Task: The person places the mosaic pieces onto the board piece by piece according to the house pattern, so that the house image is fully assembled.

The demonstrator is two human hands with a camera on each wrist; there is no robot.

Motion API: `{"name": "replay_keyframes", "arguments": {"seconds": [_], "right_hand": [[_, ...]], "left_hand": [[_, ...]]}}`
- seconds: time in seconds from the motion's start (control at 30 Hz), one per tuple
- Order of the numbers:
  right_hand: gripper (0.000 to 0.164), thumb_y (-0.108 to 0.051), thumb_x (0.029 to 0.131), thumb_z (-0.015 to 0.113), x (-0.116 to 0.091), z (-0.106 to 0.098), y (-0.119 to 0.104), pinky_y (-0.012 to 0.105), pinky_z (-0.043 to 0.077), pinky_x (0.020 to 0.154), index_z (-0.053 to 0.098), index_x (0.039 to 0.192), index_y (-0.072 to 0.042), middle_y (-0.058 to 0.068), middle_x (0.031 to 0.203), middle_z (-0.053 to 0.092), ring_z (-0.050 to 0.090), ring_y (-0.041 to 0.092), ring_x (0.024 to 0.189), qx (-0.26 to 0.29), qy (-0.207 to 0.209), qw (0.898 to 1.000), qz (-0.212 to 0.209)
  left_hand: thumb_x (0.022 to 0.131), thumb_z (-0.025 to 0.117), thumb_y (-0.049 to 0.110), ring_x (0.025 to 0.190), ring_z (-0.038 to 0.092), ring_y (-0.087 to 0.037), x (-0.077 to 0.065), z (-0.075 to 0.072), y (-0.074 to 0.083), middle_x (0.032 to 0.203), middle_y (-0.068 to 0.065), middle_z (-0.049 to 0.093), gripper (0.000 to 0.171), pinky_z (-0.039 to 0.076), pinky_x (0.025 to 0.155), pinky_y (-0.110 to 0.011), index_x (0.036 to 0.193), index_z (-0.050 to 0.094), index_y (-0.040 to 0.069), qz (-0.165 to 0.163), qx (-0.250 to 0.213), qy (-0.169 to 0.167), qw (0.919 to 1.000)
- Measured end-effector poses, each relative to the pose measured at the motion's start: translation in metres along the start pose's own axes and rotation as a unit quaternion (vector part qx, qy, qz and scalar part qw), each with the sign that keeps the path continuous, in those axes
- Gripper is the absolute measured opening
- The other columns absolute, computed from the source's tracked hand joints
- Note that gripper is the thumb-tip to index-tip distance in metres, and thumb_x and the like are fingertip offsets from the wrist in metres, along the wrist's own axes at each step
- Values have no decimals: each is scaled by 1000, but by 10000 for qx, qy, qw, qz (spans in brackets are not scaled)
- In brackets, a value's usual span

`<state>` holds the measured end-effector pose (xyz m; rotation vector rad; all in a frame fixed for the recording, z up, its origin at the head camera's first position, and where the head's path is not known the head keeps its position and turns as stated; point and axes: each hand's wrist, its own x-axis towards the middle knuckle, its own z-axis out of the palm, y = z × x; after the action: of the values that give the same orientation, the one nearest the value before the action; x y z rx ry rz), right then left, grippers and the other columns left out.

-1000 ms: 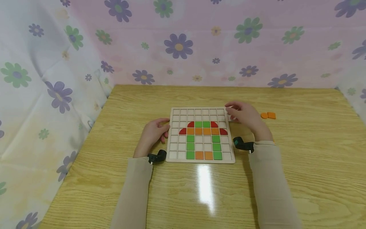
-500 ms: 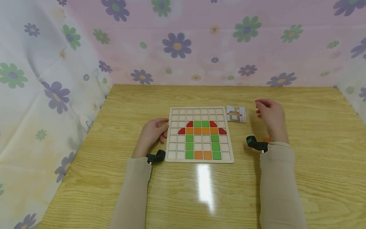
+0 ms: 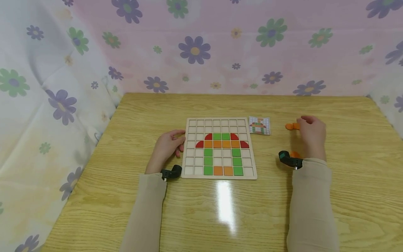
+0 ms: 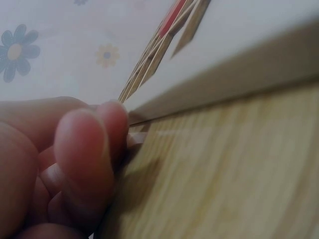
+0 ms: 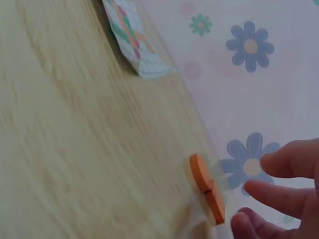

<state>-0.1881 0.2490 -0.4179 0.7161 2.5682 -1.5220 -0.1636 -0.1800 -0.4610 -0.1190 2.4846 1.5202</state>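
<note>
My left hand (image 3: 169,145) rests at the left edge of a pale wooden grid board (image 3: 191,150), fingers loosely bent. In the left wrist view its thumb (image 4: 82,149) and fingertips are right by the board's side. Green, orange and red tiles fill some of the board's cells in an arched pattern. My right hand (image 3: 312,136) is at the right, beside a rounded orange tile (image 3: 288,126) and a square orange tile (image 3: 296,126). The right wrist view shows these lying together on the table, with the fingers (image 5: 286,159) spread apart from them.
A small pattern card (image 3: 259,126) with a curled edge lies by the board's upper right corner. Another orange piece (image 3: 295,154) lies near the right wrist, partly hidden by the wrist camera (image 3: 289,159). Flowered cloth (image 3: 220,45) stands behind the table (image 3: 195,210).
My right hand has moved right from the card and board corner to the orange tiles, uncovering the card. The left hand stays at the board's edge.
</note>
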Motion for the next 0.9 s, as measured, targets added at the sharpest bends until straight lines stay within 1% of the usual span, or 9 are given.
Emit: {"name": "replay_keyframes", "arguments": {"seconds": [0.1, 0.17, 0.33, 0.4, 0.47, 0.6, 0.7, 0.8, 0.9], "right_hand": [[62, -43, 91, 34, 3, -2, 5, 48, 30, 96, 28, 140, -6, 20, 141, 26, 30, 36, 121, -604, -289, 9975, -209], [60, -38, 92, 34, 4, -3, 7, 49, 33, 92, 25, 140, -4, 25, 139, 25, 32, 39, 117, -954, -427, 9938, -381], [55, -26, 92, 30, 6, -3, 10, 54, 33, 85, 22, 141, -3, 36, 133, 15, 31, 46, 108, -1677, -608, 9809, -781], [53, -21, 91, 30, 7, -3, 11, 57, 30, 87, 23, 141, -2, 39, 130, 12, 28, 50, 109, -1921, -673, 9749, -906], [51, -16, 91, 31, 7, -3, 12, 59, 28, 88, 26, 139, -1, 40, 129, 15, 27, 51, 110, -2022, -720, 9715, -1008], [47, -8, 89, 34, 8, -5, 14, 57, 31, 88, 35, 134, 2, 36, 125, 31, 33, 47, 109, -2108, -728, 9667, -1253], [43, -14, 92, 39, 8, -6, 16, 54, 34, 84, 40, 131, 4, 31, 119, 41, 40, 42, 102, -2088, -668, 9664, -1345], [43, -24, 93, 44, 8, -7, 18, 50, 36, 80, 43, 127, 2, 26, 115, 43, 42, 38, 98, -1995, -629, 9697, -1263], [45, -31, 91, 47, 8, -8, 19, 47, 37, 77, 44, 123, 2, 24, 112, 44, 42, 37, 95, -1955, -596, 9709, -1245]], "left_hand": [[88, 56, 30, 45, 55, -26, 0, -1, 0, 64, -10, 61, 32, 48, 49, -35, 120, 56, 24, -27, 25, 30, 10000], [89, 56, 30, 45, 55, -26, -1, -1, 1, 64, -10, 61, 32, 48, 49, -35, 120, 55, 24, -40, 45, 40, 10000], [89, 56, 29, 45, 55, -26, -1, -1, 2, 64, -11, 61, 32, 48, 48, -36, 120, 56, 23, -24, 9, 43, 10000], [89, 56, 28, 44, 55, -25, -1, -1, 2, 64, -11, 61, 32, 48, 47, -36, 120, 56, 23, -5, -16, 37, 10000], [89, 56, 28, 44, 55, -25, -1, -2, 2, 64, -11, 61, 32, 48, 46, -36, 120, 56, 22, 12, -33, 24, 10000], [89, 55, 28, 43, 55, -25, -1, -2, 2, 63, -10, 60, 32, 48, 46, -34, 120, 55, 22, 50, 24, 12, 10000], [89, 55, 28, 44, 55, -25, -1, -2, 3, 63, -10, 60, 31, 47, 48, -34, 120, 56, 22, 79, 83, 21, 9999], [89, 55, 28, 44, 55, -25, -1, -2, 3, 63, -10, 61, 31, 48, 48, -34, 120, 56, 22, 81, 101, 21, 9999], [89, 55, 28, 44, 55, -26, -1, -1, 2, 63, -10, 61, 31, 48, 48, -35, 119, 56, 23, 53, 63, 14, 10000]]}}
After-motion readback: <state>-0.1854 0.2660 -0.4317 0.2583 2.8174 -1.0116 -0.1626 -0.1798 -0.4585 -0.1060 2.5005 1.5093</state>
